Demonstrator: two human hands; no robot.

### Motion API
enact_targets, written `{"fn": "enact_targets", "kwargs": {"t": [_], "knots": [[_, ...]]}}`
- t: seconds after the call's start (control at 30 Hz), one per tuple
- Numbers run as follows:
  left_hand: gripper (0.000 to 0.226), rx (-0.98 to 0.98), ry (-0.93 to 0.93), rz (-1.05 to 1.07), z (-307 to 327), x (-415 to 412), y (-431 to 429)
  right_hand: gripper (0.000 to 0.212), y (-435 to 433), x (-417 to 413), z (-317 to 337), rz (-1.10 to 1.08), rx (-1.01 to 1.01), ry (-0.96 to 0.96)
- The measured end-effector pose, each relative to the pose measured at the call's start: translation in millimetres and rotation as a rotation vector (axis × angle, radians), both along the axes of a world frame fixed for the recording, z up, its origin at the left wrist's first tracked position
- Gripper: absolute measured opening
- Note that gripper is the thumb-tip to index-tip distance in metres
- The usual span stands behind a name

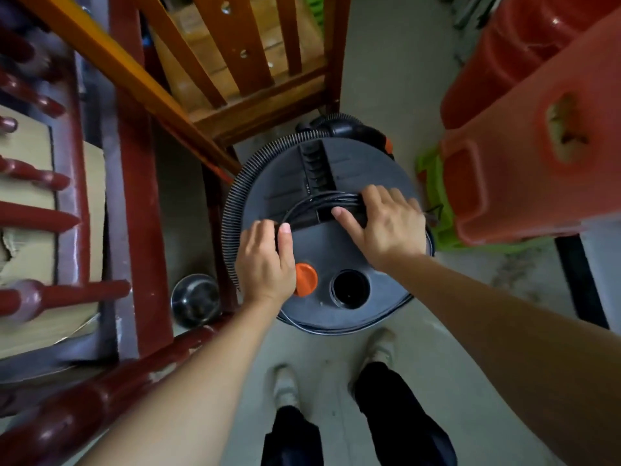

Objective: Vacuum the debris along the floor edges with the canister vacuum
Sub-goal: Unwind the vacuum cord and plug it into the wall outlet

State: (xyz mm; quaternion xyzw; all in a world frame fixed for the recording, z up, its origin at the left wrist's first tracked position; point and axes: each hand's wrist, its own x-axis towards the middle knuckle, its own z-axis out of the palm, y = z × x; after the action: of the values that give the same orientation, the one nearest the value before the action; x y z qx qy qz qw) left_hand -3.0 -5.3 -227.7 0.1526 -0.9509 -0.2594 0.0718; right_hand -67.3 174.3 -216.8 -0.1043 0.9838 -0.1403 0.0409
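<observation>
Indoors, canister vacuum (339,253) on pale floor (396,68), wooden chairs (255,105) beside

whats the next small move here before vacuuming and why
Probably pull the cord free of the handle and start unwinding it. The left hand and right hand both grip the cord, which lies coiled across the lid of the canister vacuum. The hose is wrapped round the lid, so nothing looks ready to plug in yet.
</observation>
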Motion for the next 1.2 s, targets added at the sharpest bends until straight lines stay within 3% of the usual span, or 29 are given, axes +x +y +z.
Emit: {"fn": "enact_targets", "kwargs": {"t": [0.3, 0.5, 1.2], "knots": [[0.042, 0.046, -0.013, -0.201, -0.4, 48.6, 14.0, 0.066, 19.5, 84.2, -2.9, -0.264, 0.079, -0.005], [0.045, 0.033, -0.042, -0.407, -0.2, 103.5, 12.8, 0.063, 20.1, 179.2, -5.8, -0.489, 0.075, -0.005], [0.047, -0.043, -0.105, -0.962, 6.6, 306.0, -37.0, 0.054, -74.1, 485.7, -7.3, -1.111, -0.039, -0.034]]}}
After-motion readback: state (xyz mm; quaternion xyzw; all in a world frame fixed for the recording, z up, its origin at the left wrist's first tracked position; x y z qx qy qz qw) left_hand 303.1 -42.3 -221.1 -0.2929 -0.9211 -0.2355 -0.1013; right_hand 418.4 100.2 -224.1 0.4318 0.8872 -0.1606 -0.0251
